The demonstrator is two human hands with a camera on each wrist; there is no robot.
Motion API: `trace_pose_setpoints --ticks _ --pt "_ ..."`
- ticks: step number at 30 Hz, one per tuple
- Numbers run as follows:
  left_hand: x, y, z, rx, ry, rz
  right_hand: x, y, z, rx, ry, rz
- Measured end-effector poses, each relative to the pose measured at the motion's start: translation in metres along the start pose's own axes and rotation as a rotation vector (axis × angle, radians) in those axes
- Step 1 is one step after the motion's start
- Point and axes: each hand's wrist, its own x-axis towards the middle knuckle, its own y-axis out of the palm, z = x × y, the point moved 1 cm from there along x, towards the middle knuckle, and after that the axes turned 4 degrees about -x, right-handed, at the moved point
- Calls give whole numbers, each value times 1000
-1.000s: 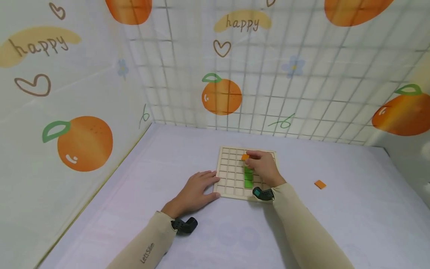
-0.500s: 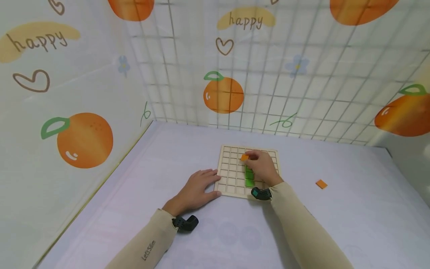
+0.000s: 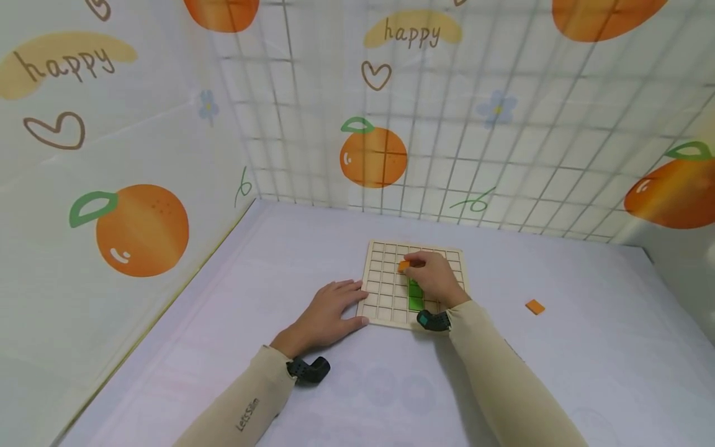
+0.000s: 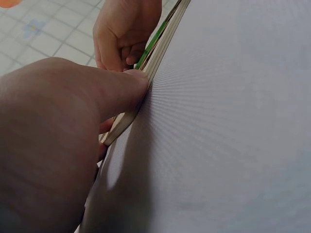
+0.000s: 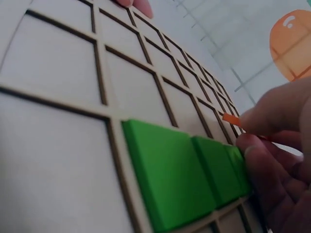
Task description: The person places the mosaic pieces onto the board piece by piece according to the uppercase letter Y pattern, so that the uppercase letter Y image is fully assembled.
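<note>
Between thumb and fingers, my right hand point(image 3: 437, 276) pinches a small orange square tile point(image 3: 403, 266) over the far half of the wooden grid board point(image 3: 385, 289). In the right wrist view that orange tile point(image 5: 232, 119) looks tilted and raised above the cells. Just beneath the hand, several green square tiles point(image 3: 416, 299) sit in one column of the board; the hand covers part of that column. My left hand point(image 3: 326, 313) rests at the board's left edge with fingers spread and fingertips touching it. Its thumb point(image 4: 121, 87) lies against the near edge in the left wrist view.
Another orange tile point(image 3: 535, 307) lies loose on the white table cover point(image 3: 335, 410), to the right of the board. Behind and left stand walls hung with cloth point(image 3: 313, 112) printed with oranges, with a wire grid showing at the back.
My right hand has shifted the orange tile slightly left and nearer over the board, and its tilt has changed. The left hand stays at the board's edge. The head view has shifted slightly.
</note>
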Motion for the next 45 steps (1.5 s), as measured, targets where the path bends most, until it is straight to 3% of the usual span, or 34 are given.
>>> trace_pose_setpoints --ticks 21,45 --pt "-2 -3 -2 -14 19 -10 2 5 2 -68 -13 -66" --pt "1 0 1 -9 11 -12 -1 3 -2 -56 11 -59"
